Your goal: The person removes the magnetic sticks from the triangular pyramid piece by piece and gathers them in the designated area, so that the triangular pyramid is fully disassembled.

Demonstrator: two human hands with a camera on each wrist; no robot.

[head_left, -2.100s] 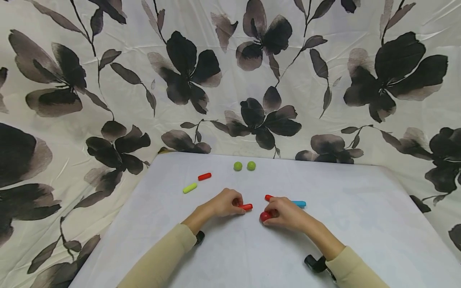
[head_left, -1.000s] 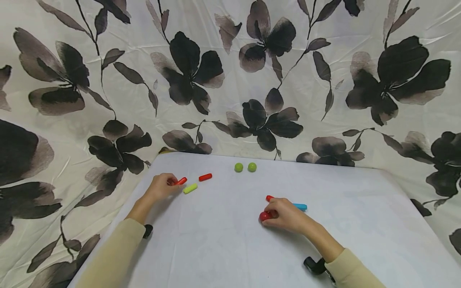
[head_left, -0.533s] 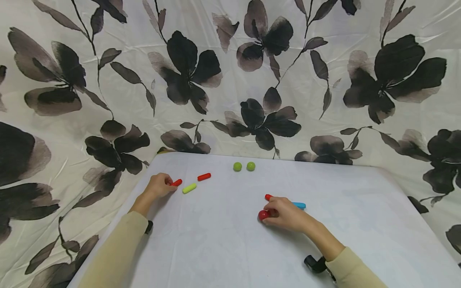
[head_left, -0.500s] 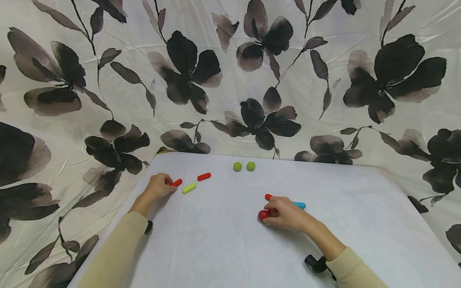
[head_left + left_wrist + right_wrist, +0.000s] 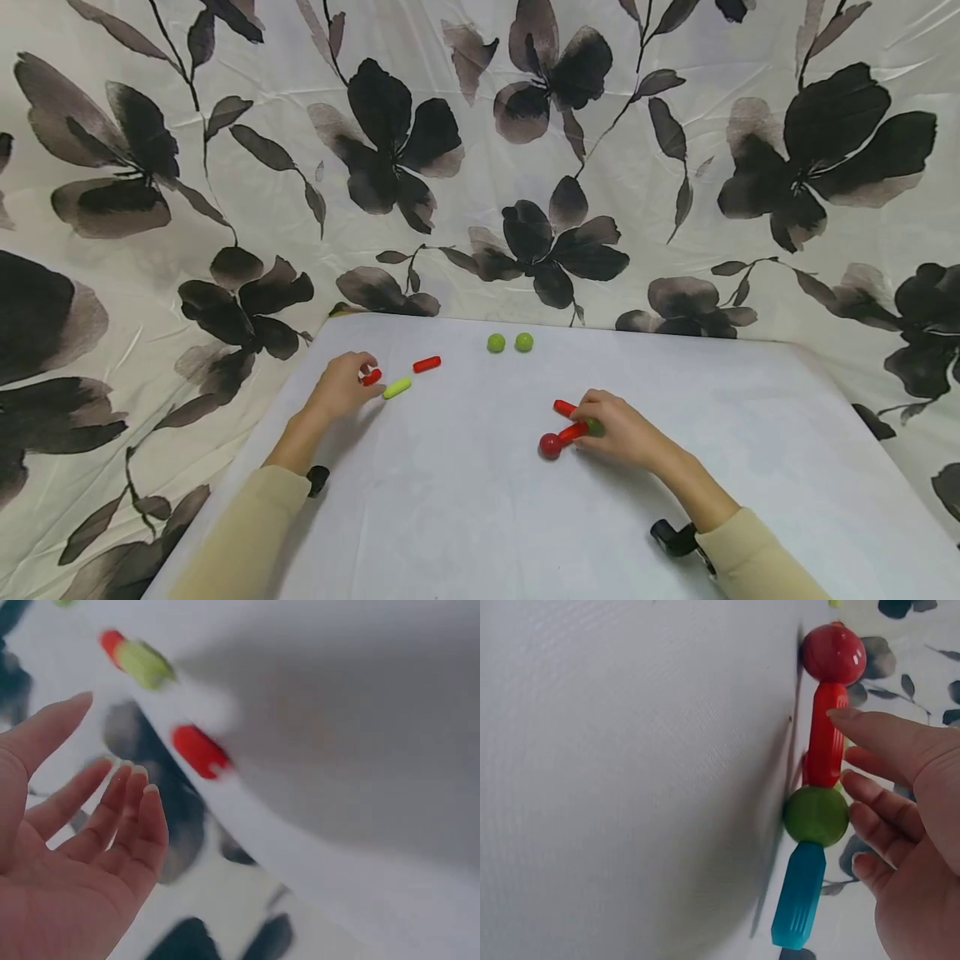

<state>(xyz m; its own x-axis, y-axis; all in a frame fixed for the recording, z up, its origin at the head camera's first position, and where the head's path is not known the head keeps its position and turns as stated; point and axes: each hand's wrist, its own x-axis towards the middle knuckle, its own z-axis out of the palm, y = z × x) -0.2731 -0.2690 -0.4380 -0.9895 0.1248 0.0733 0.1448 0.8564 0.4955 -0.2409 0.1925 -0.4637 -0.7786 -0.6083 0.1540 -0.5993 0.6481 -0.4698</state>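
My left hand [image 5: 341, 387] is at the table's left side, its thumb and fingers spread apart around a short red rod [image 5: 200, 752] that lies loose on the cloth. Beside its thumb tip is a yellow-green rod [image 5: 397, 387]. On the right, a row of joined toy pieces shows best in the right wrist view: a red ball [image 5: 834, 654], a red rod [image 5: 827, 746], a green ball [image 5: 817, 816] and a blue rod [image 5: 799, 896]. My right hand [image 5: 622, 429] is close over that row, thumb tip overlapping the red rod, fingers relaxed. From the head view, the blue rod is hidden behind it.
Another red rod [image 5: 427, 364] lies beyond the yellow-green one. Two green balls [image 5: 496, 342] sit near the far edge. A further red rod [image 5: 565, 407] touches the view of my right fingers. A flowered cloth [image 5: 555, 167] hangs behind the white table [image 5: 465, 517].
My left hand carried a red rod from the middle to the left and let it go. My right hand has drawn back from the red ball, uncovering the red rod and green ball.
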